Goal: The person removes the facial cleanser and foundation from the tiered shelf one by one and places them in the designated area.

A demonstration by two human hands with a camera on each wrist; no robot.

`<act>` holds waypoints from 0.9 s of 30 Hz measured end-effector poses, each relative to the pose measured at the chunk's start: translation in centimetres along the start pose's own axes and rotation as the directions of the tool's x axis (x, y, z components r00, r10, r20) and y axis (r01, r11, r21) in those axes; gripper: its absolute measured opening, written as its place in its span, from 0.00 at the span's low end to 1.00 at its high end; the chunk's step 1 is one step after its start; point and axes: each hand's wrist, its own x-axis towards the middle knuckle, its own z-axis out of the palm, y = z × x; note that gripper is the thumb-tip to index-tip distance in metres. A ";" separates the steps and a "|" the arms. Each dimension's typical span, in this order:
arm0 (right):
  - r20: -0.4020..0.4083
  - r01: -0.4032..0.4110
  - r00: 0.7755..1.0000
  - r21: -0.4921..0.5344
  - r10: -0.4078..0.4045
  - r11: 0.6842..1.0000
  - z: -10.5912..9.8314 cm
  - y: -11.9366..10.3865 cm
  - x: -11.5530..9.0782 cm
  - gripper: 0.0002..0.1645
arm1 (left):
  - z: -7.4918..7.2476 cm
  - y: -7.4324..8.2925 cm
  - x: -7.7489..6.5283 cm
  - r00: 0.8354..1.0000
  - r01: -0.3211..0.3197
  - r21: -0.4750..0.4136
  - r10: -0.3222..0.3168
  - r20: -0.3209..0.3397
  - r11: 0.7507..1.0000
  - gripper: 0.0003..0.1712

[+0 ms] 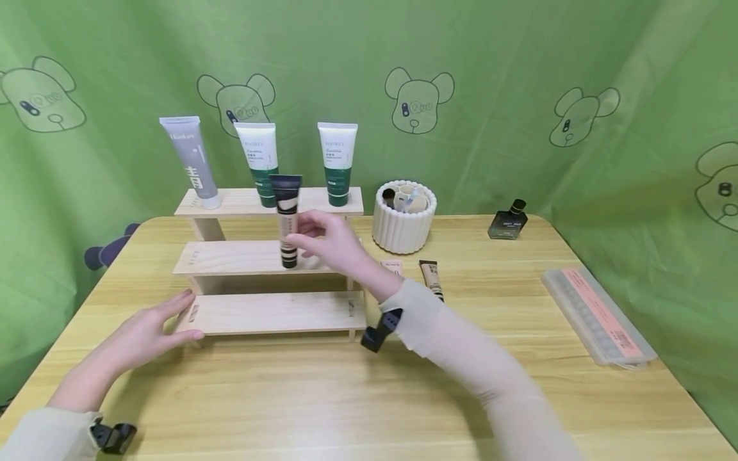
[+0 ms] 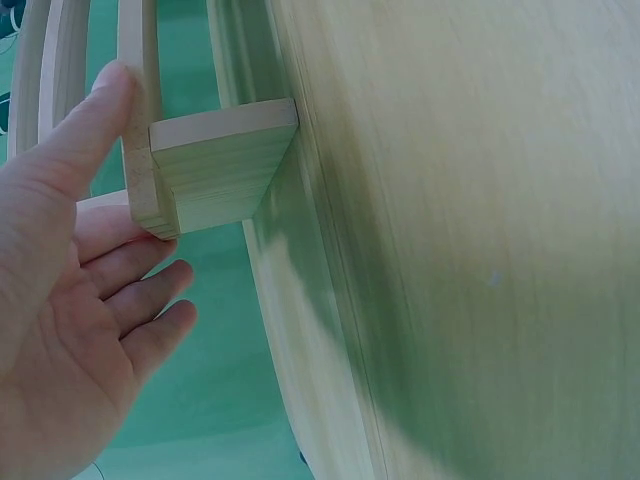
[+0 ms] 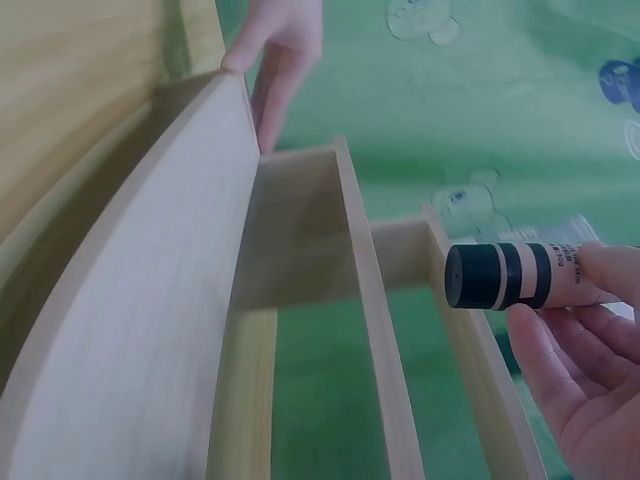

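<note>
The right hand (image 1: 339,243) pinches a black-and-beige tube (image 1: 288,224) between thumb and fingers, holding it nearly upright, dark cap down, at the middle tier of the wooden rack (image 1: 265,314). Whether the cap touches that board or hangs just in front of it, I cannot tell. In the right wrist view the fingers cover part of the tube, and its upper end is hard to make out. The left hand (image 1: 151,330) grips the left end of the lowest board, thumb on one side and forefinger on the other; the head view hides part of this hold, but the left wrist view shows it.

On the top tier stand a grey tube (image 1: 194,160) and two white-and-green tubes (image 1: 259,150); the held tube overlaps the lower part of the nearer one. Beside the rack, a small pink item (image 1: 393,266) and a second black-and-beige tube (image 1: 430,276) are partly covered by the right arm. The ribbed white holder (image 1: 401,229) contains a dark brush (image 1: 389,194) and other pieces too small to identify. Lettering on the dark bottle (image 1: 507,224) is unreadable
</note>
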 end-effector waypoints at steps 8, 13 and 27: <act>-0.085 -0.016 0.996 -0.026 0.014 1.000 -5.4 1.5 -3.2 0.19 | 0.0 0.1 -0.1 1.000 -0.009 0.006 0.009 -0.008 1.000 0.47; -0.134 -0.019 0.991 -0.028 0.015 0.999 -8.1 2.8 -5.3 0.17 | 0.0 0.1 -0.1 1.000 -0.008 0.001 0.008 -0.006 1.000 0.47; -0.273 -0.190 0.948 -0.071 0.164 0.979 -14.3 7.4 -10.9 0.23 | 0.2 -0.1 0.0 1.000 -0.006 -0.004 0.006 -0.007 1.000 0.48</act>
